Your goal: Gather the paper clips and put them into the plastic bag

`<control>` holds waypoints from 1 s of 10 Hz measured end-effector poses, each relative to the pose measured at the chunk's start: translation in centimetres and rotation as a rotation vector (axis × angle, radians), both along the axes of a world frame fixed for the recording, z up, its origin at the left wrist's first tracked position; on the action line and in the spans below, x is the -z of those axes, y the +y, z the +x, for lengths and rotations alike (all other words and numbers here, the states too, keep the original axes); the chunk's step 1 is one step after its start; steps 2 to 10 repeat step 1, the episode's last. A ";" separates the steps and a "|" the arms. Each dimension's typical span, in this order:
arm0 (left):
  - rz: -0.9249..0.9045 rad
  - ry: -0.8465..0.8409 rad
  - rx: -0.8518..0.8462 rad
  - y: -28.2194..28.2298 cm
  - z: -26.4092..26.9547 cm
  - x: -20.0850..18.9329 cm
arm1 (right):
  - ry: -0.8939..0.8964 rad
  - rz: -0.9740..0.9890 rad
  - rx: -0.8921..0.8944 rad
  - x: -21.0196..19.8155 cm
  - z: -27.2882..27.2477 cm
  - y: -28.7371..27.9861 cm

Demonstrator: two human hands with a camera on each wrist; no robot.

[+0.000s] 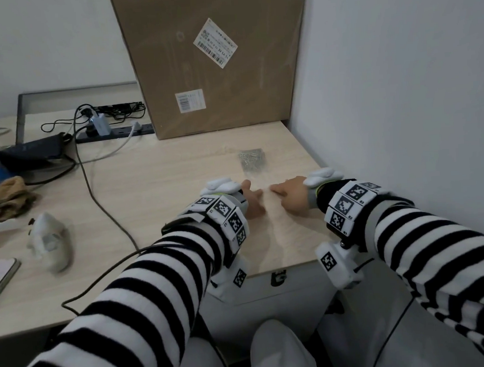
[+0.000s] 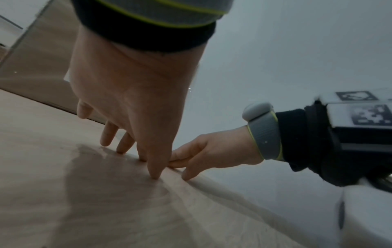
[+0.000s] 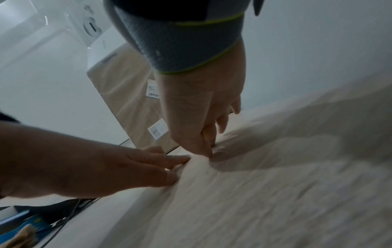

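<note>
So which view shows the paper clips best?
The head view: the paper clips lie heaped on the table, beyond both hands. In both wrist views, the hands and bare tabletop fill the frame; no clips can be made out.

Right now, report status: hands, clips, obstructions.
Left hand open, pressing the desk; right hand on it too, grip unclear. Paper clips piled just beyond both hands. Plastic bag not discernible. Nothing between.

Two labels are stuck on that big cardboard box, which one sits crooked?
The upper label on the cardboard box. It is the bigger one, turned diagonally, with barcodes along its lower edge. The lower label is smaller and sits nearly square to the box.
</note>
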State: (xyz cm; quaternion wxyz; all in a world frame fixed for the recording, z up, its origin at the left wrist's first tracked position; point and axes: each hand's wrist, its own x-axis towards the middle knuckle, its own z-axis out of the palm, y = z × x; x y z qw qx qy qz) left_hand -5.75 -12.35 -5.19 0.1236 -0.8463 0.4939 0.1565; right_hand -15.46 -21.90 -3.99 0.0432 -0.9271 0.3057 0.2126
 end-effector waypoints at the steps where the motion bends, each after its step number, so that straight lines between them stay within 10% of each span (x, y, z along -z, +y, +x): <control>1: 0.034 -0.035 0.059 -0.1 0.4 -1.1 | -0.122 0.056 -0.001 0.1 0.1 -1.4; 10: 0.034 -0.035 0.059 -0.1 0.4 -1.1 | -0.122 0.056 -0.001 0.1 0.1 -1.4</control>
